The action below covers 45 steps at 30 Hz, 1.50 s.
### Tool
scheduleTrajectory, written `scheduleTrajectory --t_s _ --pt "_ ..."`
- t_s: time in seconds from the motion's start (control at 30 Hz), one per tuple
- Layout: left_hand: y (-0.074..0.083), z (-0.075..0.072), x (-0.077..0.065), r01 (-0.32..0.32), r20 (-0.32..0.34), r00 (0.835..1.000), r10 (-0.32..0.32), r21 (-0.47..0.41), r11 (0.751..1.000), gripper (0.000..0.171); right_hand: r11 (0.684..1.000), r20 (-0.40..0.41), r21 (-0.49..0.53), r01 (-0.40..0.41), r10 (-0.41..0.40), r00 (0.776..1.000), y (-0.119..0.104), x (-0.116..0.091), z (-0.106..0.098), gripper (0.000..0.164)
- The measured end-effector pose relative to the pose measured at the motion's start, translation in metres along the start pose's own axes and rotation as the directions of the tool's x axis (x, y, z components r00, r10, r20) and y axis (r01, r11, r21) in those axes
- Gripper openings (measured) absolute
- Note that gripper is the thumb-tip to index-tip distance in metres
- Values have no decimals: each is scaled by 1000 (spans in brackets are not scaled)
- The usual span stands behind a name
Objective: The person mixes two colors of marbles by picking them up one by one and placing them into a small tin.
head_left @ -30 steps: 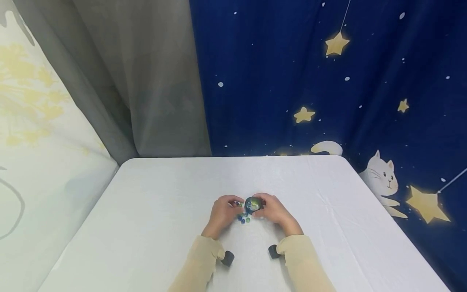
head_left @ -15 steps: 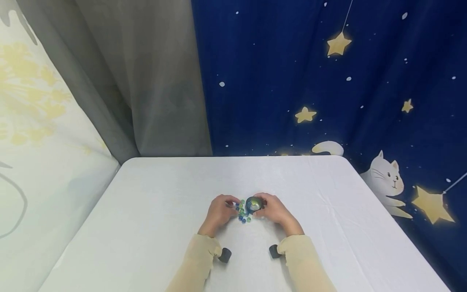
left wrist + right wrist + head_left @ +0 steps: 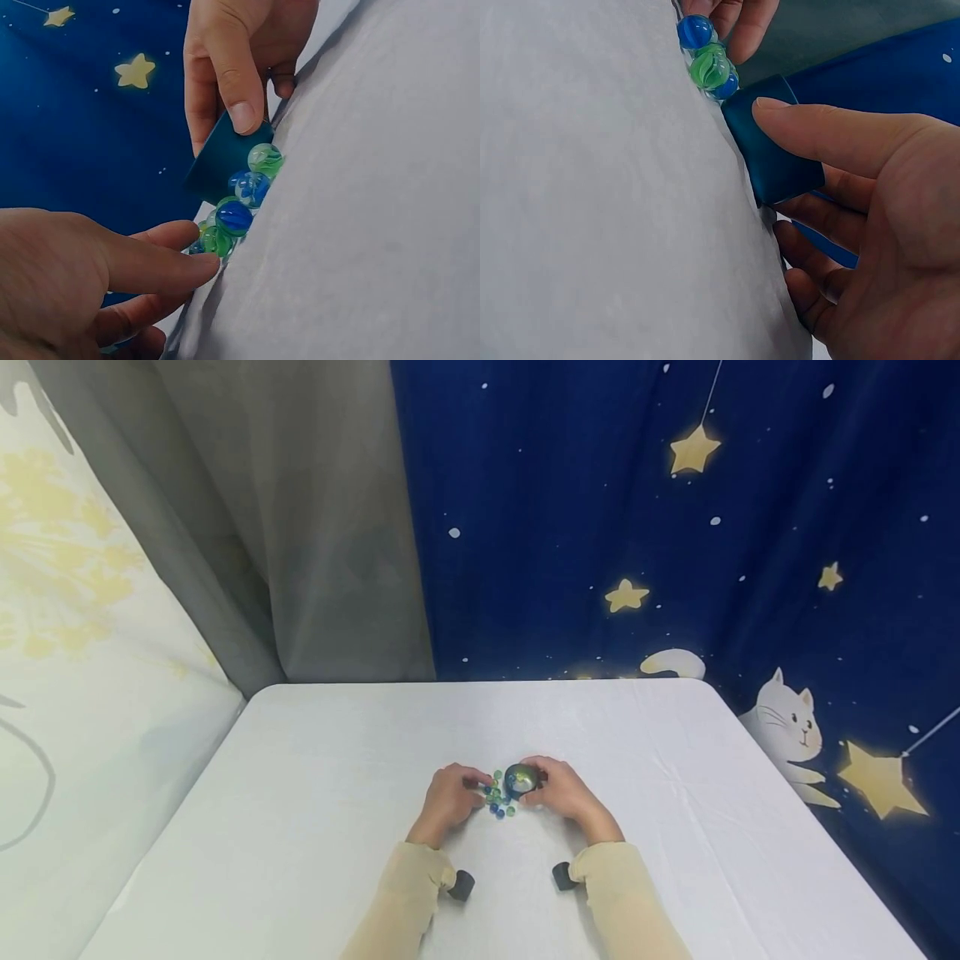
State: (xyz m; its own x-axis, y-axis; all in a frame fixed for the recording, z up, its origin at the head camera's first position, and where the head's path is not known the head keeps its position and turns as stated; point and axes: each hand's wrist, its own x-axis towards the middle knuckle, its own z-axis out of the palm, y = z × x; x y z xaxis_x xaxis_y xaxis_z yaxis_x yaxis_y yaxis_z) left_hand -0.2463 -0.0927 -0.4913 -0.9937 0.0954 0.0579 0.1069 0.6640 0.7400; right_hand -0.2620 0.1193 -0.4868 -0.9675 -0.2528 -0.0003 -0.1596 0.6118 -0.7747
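Marbles (image 3: 233, 217) separate left hand (image 3: 450, 797) from cup (image 3: 220, 161), perhaps touching it; curtains (image 3: 555, 527) behind.

Marbles (image 3: 496, 794) on the table (image 3: 517, 902), left of the cup (image 3: 771, 159)

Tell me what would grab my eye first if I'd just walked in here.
Probably the deep blue curtain filling the right of the head view behind the white table, with its yellow stars and white cat. Next, perhaps, the glassy blue and green marbles clustered on the table, between the left hand and a shiny teal cup held in the right hand.
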Motion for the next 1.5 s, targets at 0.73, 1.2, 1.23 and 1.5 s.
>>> scheduleTrajectory --t_s 0.73,1.2,1.23,1.5 --pt "-1 9 -2 1 -132 991 11 95 995 18 1000 -9 2 1 -1 1000 3 0 1 56" --pt "0 8 0 -8 -143 990 20 87 996 19 1000 -13 10 4 -4 1000 3 0 2 56" --pt "0 7 0 -10 -142 990 22 83 996 19 1000 -12 11 3 -2 1000 3 0 3 56" --pt "0 4 -2 -35 -140 989 41 45 998 15 1000 -7 1 0 0 1000 3 0 2 56"
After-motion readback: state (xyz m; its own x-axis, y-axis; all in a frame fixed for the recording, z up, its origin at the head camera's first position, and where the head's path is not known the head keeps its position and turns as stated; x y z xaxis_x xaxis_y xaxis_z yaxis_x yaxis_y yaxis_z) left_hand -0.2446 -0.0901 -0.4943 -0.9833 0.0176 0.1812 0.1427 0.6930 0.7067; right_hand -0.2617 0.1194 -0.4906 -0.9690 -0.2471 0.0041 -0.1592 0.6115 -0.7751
